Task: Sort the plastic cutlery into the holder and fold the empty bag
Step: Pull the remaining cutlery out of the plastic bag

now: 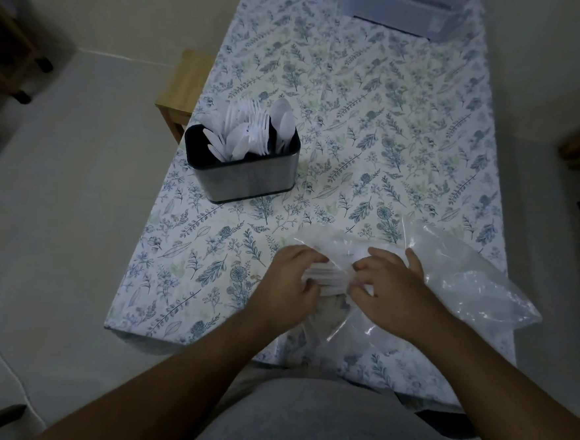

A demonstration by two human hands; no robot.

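I see cutlery bundle (329, 278) in bag (466, 280) at near counter (359, 87) edge. My left hand (289, 281) fingers curl round bundle's left end; right hand (391, 292) fingers pinch its right end through plastic. Holder (247, 179), full of white utensils, stands well apart, far-left.
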